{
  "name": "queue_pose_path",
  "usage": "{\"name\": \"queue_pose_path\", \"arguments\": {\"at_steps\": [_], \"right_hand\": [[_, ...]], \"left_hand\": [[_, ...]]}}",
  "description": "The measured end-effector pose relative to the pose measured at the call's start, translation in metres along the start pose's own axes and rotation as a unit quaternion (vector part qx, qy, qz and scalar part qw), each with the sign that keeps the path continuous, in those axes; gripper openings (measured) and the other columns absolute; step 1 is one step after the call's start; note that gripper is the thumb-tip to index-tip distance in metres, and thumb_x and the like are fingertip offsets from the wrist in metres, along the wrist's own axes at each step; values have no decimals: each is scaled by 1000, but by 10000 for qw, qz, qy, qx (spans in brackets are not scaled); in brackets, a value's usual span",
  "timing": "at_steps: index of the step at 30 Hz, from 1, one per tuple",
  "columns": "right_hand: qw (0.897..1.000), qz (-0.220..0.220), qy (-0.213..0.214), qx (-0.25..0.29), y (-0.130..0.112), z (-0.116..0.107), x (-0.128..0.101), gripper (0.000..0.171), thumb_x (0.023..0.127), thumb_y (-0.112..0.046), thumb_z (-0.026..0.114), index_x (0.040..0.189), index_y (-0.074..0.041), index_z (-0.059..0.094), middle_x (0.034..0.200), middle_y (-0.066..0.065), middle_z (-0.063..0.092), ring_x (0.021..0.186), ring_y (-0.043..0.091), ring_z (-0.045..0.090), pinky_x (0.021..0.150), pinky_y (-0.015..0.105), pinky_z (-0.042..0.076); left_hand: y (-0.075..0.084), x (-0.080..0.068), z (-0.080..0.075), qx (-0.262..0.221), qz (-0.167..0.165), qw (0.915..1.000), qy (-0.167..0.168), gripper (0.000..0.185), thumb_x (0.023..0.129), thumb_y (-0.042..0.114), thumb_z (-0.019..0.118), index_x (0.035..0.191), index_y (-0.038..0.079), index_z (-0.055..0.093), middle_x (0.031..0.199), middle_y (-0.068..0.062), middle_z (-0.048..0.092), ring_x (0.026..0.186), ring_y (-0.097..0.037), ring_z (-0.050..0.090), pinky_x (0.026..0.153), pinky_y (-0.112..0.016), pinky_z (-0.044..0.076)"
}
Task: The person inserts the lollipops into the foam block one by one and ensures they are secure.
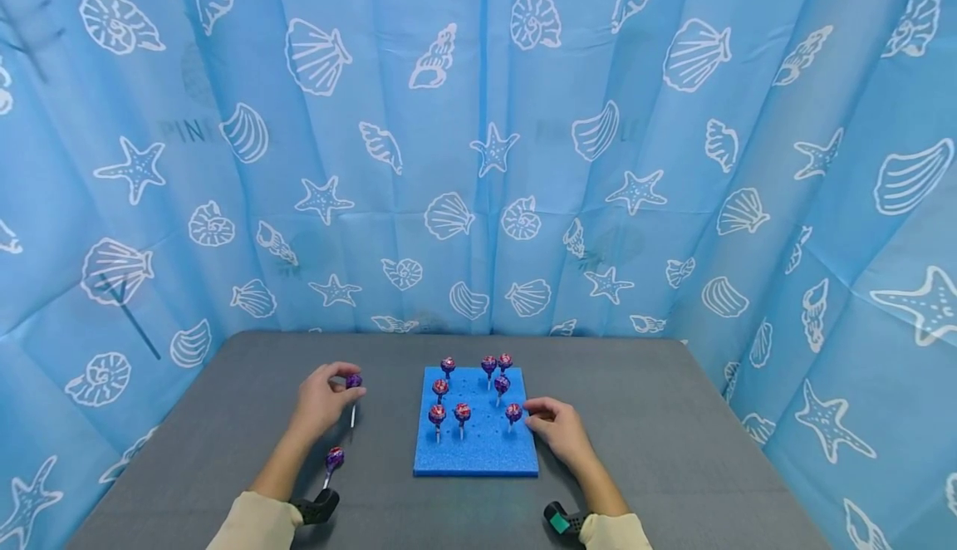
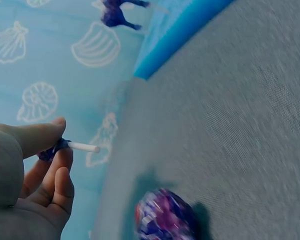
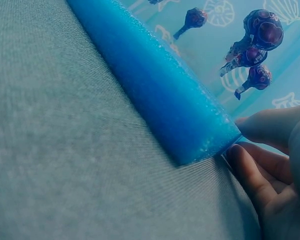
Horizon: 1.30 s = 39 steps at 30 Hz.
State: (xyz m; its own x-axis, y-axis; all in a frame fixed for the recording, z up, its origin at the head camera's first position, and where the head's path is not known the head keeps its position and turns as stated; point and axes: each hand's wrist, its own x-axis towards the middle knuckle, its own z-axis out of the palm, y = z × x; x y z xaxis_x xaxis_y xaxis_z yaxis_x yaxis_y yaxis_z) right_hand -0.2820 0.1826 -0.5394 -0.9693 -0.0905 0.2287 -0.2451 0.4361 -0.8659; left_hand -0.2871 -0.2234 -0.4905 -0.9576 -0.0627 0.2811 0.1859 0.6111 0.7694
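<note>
A blue foam board lies on the grey table with several purple-wrapped lollipops standing in its holes. My left hand is raised left of the board and pinches a lollipop between thumb and fingers, stick pointing down. Another lollipop lies on the table by my left wrist, seen close and blurred as a purple head in the left wrist view. My right hand rests against the board's right edge, fingertips touching the foam.
A blue curtain printed with shells and starfish hangs around the table on three sides. Bare grey table surface extends right of the board and to the front left.
</note>
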Motion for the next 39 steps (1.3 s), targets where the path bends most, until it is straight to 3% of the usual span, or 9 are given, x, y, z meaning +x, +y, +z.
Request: {"name": "queue_pose_path", "arguments": {"at_steps": [8, 20, 28, 39], "right_hand": [[10000, -12, 15, -32, 1, 0, 0, 17, 87, 2, 68, 103, -4, 71, 99, 6, 68, 88, 19, 61, 76, 29, 51], [10000, 5, 35, -77, -2, 0, 0, 17, 88, 2, 67, 104, -5, 71, 99, 5, 68, 88, 20, 61, 77, 29, 51], [9999, 17, 25, -110, -1, -1, -1, 17, 88, 2, 67, 103, -5, 71, 99, 5, 68, 88, 20, 61, 77, 29, 51], [9999, -2, 3, -103, 0, 0, 1, 17, 88, 1, 68, 103, -5, 71, 99, 5, 68, 88, 20, 61, 77, 29, 51]], "left_hand": [[21, 3, 0, -440, 88, 9989, -132, 30, 86, 10, 75, 115, 9, 66, 110, -11, 62, 84, -22, 60, 67, -29, 51], [53, 15, 6, -901, 495, 9942, -324, 32, 86, 11, 75, 116, 11, 65, 112, -9, 62, 88, -23, 63, 72, -32, 54], [77, 23, 17, -1089, 568, 9920, -285, 34, 87, 10, 74, 120, 10, 66, 111, -11, 64, 89, -23, 64, 73, -35, 55], [99, 36, 38, -1743, 742, 9816, -224, 29, 86, 3, 72, 114, 9, 66, 111, -12, 62, 92, -27, 65, 75, -35, 55]]}}
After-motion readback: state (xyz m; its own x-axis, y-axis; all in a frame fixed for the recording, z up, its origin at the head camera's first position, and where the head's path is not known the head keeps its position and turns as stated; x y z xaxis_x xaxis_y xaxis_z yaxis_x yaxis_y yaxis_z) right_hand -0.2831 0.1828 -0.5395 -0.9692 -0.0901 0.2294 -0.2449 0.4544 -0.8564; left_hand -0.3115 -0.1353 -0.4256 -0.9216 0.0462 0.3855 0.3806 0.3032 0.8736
